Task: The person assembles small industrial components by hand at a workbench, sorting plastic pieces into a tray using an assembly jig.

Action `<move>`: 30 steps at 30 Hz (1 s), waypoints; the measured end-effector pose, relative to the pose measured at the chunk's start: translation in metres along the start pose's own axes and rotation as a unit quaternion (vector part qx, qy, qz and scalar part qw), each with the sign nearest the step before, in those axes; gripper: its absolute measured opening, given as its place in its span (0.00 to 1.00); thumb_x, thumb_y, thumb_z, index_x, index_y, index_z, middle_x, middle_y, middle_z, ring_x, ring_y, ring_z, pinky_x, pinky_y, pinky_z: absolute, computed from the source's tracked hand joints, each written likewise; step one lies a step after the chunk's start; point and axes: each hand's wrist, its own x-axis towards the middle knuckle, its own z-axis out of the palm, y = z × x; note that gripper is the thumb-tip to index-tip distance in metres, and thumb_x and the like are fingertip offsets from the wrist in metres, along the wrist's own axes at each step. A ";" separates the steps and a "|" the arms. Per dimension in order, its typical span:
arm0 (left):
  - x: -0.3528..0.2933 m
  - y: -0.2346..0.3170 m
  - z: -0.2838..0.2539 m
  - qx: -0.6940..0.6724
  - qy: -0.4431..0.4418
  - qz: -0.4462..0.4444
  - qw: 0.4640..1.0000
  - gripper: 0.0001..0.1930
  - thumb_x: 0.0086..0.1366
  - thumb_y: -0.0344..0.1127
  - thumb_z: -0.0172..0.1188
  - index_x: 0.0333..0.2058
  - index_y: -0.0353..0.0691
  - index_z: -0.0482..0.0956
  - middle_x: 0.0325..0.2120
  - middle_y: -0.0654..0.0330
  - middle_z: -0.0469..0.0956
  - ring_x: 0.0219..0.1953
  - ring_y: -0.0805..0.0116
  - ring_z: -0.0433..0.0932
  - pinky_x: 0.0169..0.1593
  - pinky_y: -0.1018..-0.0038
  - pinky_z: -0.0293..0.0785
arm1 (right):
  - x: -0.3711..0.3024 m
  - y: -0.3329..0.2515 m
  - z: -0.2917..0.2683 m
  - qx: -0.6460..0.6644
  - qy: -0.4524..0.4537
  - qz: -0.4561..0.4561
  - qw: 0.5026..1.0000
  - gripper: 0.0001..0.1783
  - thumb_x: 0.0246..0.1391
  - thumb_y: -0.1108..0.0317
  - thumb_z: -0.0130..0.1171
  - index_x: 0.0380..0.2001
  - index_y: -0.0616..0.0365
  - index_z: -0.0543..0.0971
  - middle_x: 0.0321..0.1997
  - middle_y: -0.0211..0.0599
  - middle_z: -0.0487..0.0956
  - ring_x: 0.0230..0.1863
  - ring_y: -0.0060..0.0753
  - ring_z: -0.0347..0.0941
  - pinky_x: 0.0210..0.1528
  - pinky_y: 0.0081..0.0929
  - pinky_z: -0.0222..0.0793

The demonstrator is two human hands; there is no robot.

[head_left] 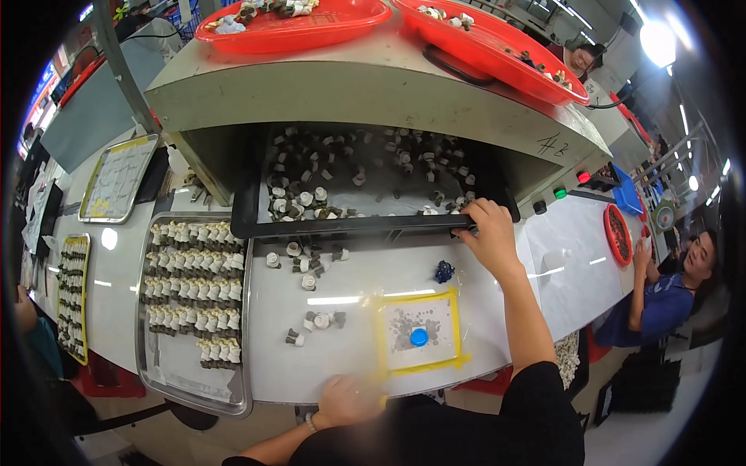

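Observation:
My right hand (491,233) is closed on the front right edge of a black tray (342,226), its fingers over the rim. The tray sits partly inside a metal cabinet (373,97) with an open front. Many small white-and-dark pieces (307,196) lie scattered in it. At the table's front edge is my left hand (351,401), smeared by blur, so its fingers do not show clearly. Nearest to it is a yellow-taped square sheet (398,359) with grey stains and a blue cap (419,337) on it. More loose pieces (309,282) lie on the table between tray and left hand.
A metal tray (179,371) with rows of similar pieces stands to the left, with a narrower filled tray (72,299) beyond. Red trays (299,31) rest on the cabinet. A dark blue lump (444,271) lies near my right wrist. A co-worker (660,287) sits at right.

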 end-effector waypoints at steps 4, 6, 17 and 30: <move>0.004 0.001 -0.004 0.001 -0.015 0.001 1.000 0.10 0.43 0.36 0.67 0.26 0.45 0.78 0.21 0.67 0.71 0.22 0.68 0.70 0.25 0.74 0.64 | -0.006 -0.006 0.015 -0.014 0.082 0.000 0.997 0.15 0.31 0.75 0.67 0.27 0.56 0.76 0.35 0.31 0.74 0.40 0.38 0.69 0.42 0.33 0.59; 0.007 0.001 -0.005 0.001 -0.029 0.000 1.000 0.10 0.43 0.36 0.67 0.26 0.45 0.78 0.21 0.67 0.71 0.22 0.68 0.70 0.25 0.74 0.63 | -0.018 -0.006 0.023 -0.020 0.089 -0.001 0.996 0.15 0.29 0.77 0.64 0.27 0.55 0.76 0.35 0.29 0.74 0.39 0.36 0.69 0.41 0.33 0.58; 0.009 -0.001 -0.002 0.007 -0.028 -0.011 1.000 0.10 0.42 0.36 0.66 0.26 0.47 0.78 0.21 0.68 0.70 0.22 0.69 0.70 0.25 0.74 0.63 | -0.033 -0.009 0.029 -0.013 0.120 0.006 0.993 0.17 0.23 0.79 0.61 0.26 0.54 0.76 0.34 0.31 0.73 0.39 0.37 0.69 0.43 0.33 0.57; 0.008 -0.001 -0.005 0.014 -0.054 -0.029 0.998 0.08 0.44 0.38 0.64 0.26 0.47 0.77 0.20 0.68 0.69 0.21 0.70 0.69 0.24 0.75 0.62 | -0.035 -0.010 0.032 -0.020 0.150 0.000 0.988 0.17 0.22 0.79 0.58 0.25 0.53 0.77 0.33 0.27 0.74 0.37 0.33 0.68 0.42 0.32 0.56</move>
